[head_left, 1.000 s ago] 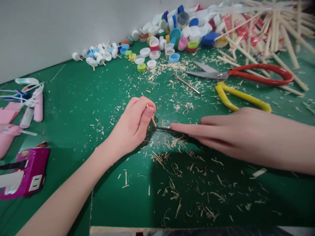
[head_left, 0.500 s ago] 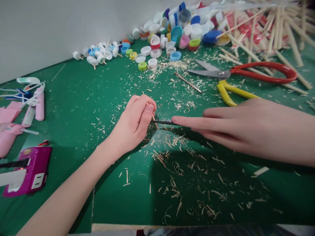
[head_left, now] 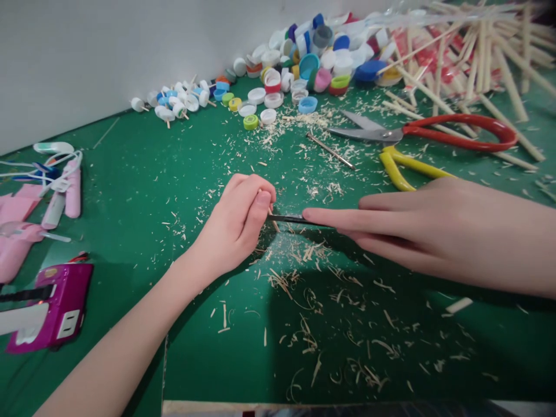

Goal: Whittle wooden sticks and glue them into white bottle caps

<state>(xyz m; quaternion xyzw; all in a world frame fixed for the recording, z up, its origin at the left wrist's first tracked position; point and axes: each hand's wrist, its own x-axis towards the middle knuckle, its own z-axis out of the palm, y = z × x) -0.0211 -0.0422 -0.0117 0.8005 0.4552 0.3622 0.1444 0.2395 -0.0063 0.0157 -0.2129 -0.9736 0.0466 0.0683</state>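
My left hand (head_left: 241, 217) is closed around a thin wooden stick (head_left: 275, 225), whose lower end pokes out below the thumb. In my right hand (head_left: 417, 229) is a narrow dark-bladed knife (head_left: 287, 219), its handle mostly hidden under the palm. The index finger stretches along the back of the blade. The blade's tip lies across the stick, close to my left thumb. Curled wood shavings (head_left: 315, 252) litter the green table (head_left: 208, 359) beneath both hands.
Red-handled scissors (head_left: 460, 130), a yellow-handled tool (head_left: 397, 171) and a metal rod (head_left: 330, 150) lie beyond my right hand. Bottle caps (head_left: 273, 80) pile along the wall, with wooden sticks (head_left: 482, 58) at the back right. At left are a magenta device (head_left: 65, 295) and a pink glue gun (head_left: 21, 249).
Both hands keep their grips in nearly the same place. The knife blade has shifted slightly against the stick, and the camera view has moved a little.
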